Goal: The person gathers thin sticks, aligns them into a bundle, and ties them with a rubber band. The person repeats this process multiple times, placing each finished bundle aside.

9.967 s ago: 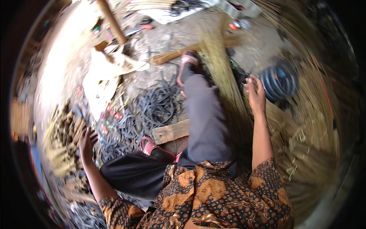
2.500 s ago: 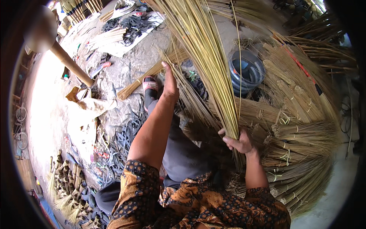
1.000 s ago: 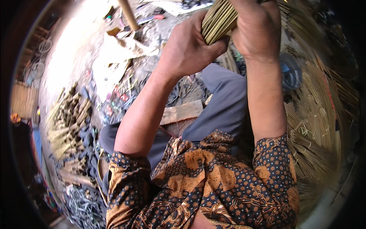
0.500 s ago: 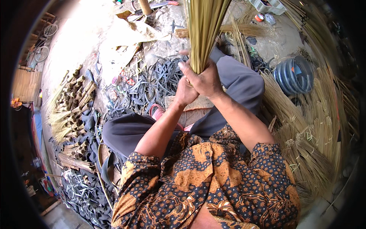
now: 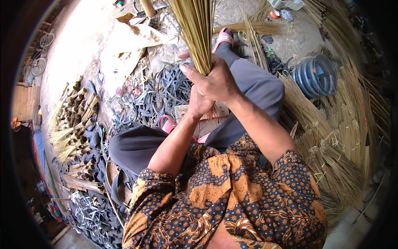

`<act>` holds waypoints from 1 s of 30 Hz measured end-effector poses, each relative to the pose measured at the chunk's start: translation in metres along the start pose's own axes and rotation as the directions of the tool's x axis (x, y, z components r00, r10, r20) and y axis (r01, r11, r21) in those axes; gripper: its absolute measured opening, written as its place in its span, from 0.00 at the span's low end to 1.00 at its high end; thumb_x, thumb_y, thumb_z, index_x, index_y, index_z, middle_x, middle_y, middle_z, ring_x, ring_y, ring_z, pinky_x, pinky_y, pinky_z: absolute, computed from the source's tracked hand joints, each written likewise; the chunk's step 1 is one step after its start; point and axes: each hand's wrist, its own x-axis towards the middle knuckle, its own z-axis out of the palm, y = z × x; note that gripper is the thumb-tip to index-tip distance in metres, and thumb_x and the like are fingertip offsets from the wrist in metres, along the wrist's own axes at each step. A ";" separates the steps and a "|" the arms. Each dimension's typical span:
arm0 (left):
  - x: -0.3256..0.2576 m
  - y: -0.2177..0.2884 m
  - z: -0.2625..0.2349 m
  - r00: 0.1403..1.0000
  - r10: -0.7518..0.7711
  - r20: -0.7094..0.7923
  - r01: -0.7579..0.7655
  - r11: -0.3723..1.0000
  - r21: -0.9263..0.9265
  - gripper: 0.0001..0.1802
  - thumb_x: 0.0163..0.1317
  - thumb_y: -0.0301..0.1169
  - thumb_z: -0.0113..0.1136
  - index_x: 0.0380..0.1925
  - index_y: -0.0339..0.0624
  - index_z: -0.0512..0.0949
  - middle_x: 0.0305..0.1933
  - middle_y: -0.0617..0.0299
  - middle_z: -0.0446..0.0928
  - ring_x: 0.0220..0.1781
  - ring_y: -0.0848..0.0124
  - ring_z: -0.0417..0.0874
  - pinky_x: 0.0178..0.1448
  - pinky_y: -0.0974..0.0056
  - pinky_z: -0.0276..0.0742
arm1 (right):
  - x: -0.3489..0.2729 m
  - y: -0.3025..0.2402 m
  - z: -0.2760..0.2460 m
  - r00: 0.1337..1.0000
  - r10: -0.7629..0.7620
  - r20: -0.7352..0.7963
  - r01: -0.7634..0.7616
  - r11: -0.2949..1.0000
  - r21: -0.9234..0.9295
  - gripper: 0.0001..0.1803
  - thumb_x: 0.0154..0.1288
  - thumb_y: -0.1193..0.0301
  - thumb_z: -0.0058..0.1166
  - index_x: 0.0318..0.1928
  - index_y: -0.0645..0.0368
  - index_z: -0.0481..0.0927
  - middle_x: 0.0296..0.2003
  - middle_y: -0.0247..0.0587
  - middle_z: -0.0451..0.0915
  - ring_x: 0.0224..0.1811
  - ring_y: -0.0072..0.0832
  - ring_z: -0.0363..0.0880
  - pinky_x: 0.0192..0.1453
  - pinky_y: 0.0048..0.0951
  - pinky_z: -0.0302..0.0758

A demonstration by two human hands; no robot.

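Both my hands grip one thick bundle of thin yellow-green sticks (image 5: 195,35) in front of me, its long ends fanning up past the top of the picture. My right hand (image 5: 219,81) is wrapped round the lower part, with its thumb across the front. Just beneath and to the left, my left hand (image 5: 199,101) closes round the butt end, its fingers partly hidden behind the right hand. The reddish cut ends show a little below the hands, over a worn wooden block (image 5: 211,120) between my legs.
Dark rubber strips (image 5: 159,89) lie heaped ahead to the left. Tied short bundles (image 5: 76,120) are stacked at the left. More stick bundles (image 5: 331,162) lie at the right, beside a clear blue ribbed container (image 5: 315,76). A white basket (image 5: 286,4) stands far off.
The stick bundle has swung left and tilts that way at the top. My hands stay closed on it, and its cut ends now show under them. A pink sandal has come into sight behind.
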 end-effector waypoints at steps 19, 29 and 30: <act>0.000 -0.014 0.005 0.969 -0.167 0.181 0.181 0.982 -0.062 0.22 0.67 0.34 0.62 0.57 0.34 0.78 0.51 0.48 0.85 0.57 0.54 0.86 0.59 0.54 0.80 | -0.006 0.004 -0.009 1.000 0.016 -0.018 -0.016 0.999 -0.037 0.10 0.72 0.69 0.62 0.48 0.60 0.86 0.24 0.26 0.77 0.28 0.15 0.75 0.34 0.27 0.74; 0.019 0.038 0.004 0.973 -0.194 0.127 0.221 0.943 -0.250 0.15 0.62 0.30 0.69 0.47 0.34 0.82 0.44 0.58 0.87 0.46 0.70 0.87 0.52 0.63 0.82 | 0.018 -0.029 -0.023 0.999 -0.017 -0.029 0.014 0.995 -0.098 0.14 0.74 0.63 0.58 0.43 0.63 0.85 0.29 0.48 0.85 0.34 0.37 0.88 0.40 0.38 0.82; 0.026 0.044 0.002 0.991 -0.078 0.106 0.102 0.966 -0.237 0.12 0.61 0.29 0.71 0.42 0.35 0.82 0.38 0.65 0.86 0.38 0.77 0.84 0.44 0.67 0.81 | 0.026 -0.040 -0.029 0.998 -0.028 -0.049 0.023 0.996 -0.088 0.14 0.74 0.63 0.57 0.42 0.63 0.85 0.27 0.45 0.84 0.31 0.34 0.86 0.38 0.37 0.81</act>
